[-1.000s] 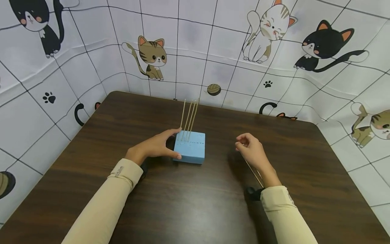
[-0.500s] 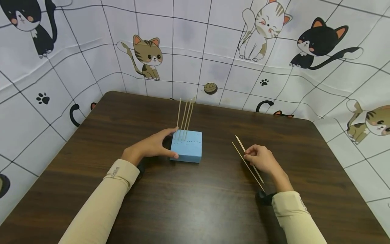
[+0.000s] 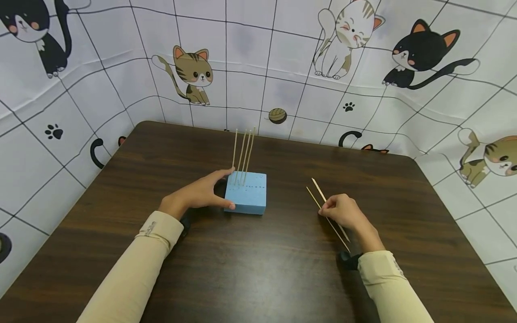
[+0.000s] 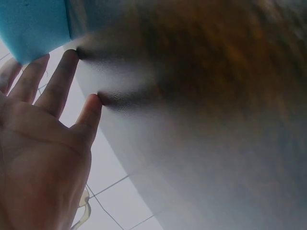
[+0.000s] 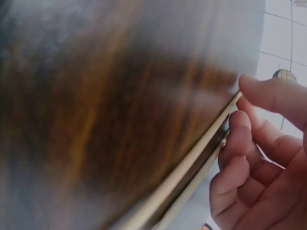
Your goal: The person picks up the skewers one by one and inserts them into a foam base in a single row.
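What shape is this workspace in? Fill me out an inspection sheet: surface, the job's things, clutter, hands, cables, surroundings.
Surface: dark wood-grain table, with light reflecting off its near part.
Job's things: blue block on the table, a row of small dark marks across its top; four upright sticks in it, leaning slightly; two loose sticks to the right.
Clutter: nothing seen.
Hands: left hand holds the block's left side, thumb at the front; right hand pinches one loose stick, the other running beneath it.
Cables: nothing seen.
Surroundings: white sheet behind, printed with grid lines and cartoon cats.
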`<act>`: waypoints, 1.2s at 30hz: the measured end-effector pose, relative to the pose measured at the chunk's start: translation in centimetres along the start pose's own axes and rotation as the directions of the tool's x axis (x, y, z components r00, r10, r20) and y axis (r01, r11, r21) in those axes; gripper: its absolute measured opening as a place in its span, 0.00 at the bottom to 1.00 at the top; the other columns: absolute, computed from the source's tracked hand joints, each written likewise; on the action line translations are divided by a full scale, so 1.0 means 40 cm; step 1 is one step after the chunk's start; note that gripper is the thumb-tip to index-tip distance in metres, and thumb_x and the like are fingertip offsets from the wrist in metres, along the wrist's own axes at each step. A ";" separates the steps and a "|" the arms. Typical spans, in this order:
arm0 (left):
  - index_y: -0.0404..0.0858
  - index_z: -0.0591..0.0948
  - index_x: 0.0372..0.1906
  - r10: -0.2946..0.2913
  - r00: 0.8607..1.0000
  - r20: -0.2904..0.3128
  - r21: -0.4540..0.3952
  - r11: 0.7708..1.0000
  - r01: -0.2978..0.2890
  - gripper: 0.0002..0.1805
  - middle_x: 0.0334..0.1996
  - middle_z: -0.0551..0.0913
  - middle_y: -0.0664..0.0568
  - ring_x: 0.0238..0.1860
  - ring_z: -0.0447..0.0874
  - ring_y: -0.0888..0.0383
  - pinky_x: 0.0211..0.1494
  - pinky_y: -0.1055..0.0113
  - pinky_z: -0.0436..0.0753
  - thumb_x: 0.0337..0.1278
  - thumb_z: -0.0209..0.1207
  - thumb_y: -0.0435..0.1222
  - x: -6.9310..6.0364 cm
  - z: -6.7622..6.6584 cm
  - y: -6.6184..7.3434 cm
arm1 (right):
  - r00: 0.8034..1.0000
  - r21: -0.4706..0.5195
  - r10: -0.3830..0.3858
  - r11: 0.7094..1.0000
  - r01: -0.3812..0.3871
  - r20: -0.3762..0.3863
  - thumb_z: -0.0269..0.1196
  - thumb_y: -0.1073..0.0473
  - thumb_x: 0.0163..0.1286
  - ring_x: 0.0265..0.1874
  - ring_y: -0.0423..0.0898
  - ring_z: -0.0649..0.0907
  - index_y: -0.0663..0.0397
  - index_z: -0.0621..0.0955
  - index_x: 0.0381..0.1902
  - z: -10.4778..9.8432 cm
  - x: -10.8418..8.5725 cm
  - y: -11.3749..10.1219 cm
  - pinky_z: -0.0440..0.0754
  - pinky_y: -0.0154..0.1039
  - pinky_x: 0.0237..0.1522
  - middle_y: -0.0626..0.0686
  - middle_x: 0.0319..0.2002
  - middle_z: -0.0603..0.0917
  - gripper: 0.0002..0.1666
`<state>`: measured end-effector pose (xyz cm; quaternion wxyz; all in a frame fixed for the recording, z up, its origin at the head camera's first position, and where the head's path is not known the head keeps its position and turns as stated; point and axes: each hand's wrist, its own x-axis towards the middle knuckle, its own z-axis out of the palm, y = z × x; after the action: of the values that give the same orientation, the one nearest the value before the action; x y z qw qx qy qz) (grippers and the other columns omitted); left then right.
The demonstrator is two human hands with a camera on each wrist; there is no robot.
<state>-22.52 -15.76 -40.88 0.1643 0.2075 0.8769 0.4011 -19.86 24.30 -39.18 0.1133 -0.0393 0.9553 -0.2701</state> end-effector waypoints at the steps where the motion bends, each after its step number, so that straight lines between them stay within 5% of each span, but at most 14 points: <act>1: 0.47 0.49 0.80 0.001 1.000 0.000 0.000 1.000 -0.001 0.62 0.78 0.52 0.44 0.77 0.50 0.42 0.74 0.39 0.56 0.45 0.74 0.55 0.000 0.000 0.000 | 1.000 -0.011 0.001 1.000 -0.001 0.002 0.68 0.58 0.64 0.26 0.45 0.76 0.57 0.84 0.29 0.000 0.000 0.000 0.74 0.38 0.30 0.48 0.25 0.83 0.08; 14: 0.47 0.50 0.80 -0.005 1.000 0.007 -0.006 1.000 0.005 0.61 0.78 0.51 0.44 0.78 0.49 0.43 0.75 0.40 0.55 0.46 0.74 0.54 -0.001 0.003 0.000 | 1.000 -0.055 0.007 0.998 -0.006 0.013 0.63 0.59 0.66 0.24 0.46 0.77 0.59 0.85 0.28 -0.003 -0.013 -0.007 0.77 0.41 0.30 0.50 0.26 0.83 0.10; 22: 0.47 0.50 0.80 -0.004 1.000 -0.001 -0.002 1.000 0.004 0.61 0.78 0.51 0.44 0.77 0.49 0.43 0.75 0.39 0.55 0.46 0.74 0.54 -0.004 0.001 -0.005 | 0.992 0.039 -0.103 0.994 0.106 -0.073 0.60 0.63 0.66 0.25 0.45 0.76 0.60 0.78 0.38 -0.032 -0.021 -0.025 0.74 0.39 0.31 0.52 0.28 0.79 0.05; 28: 0.48 0.50 0.80 -0.001 1.000 0.000 0.001 1.000 0.001 0.61 0.78 0.52 0.44 0.77 0.49 0.43 0.75 0.39 0.55 0.46 0.74 0.55 -0.003 0.001 -0.007 | 0.965 0.080 -0.191 0.975 0.208 -0.181 0.59 0.63 0.69 0.35 0.46 0.82 0.61 0.79 0.48 -0.052 -0.019 -0.059 0.78 0.40 0.39 0.56 0.38 0.84 0.12; 36: 0.47 0.49 0.80 -0.001 1.000 0.006 0.003 1.000 0.001 0.62 0.78 0.51 0.44 0.77 0.49 0.42 0.74 0.39 0.55 0.45 0.74 0.55 0.000 0.000 -0.001 | 0.904 0.134 -0.270 0.935 0.328 -0.330 0.59 0.63 0.71 0.34 0.46 0.80 0.58 0.78 0.46 -0.050 -0.005 -0.131 0.76 0.32 0.36 0.54 0.37 0.82 0.08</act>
<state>-22.53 -15.77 -40.91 0.1671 0.2085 0.8771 0.3991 -20.06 20.89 -34.72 -0.0762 -0.1328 0.9141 -0.3754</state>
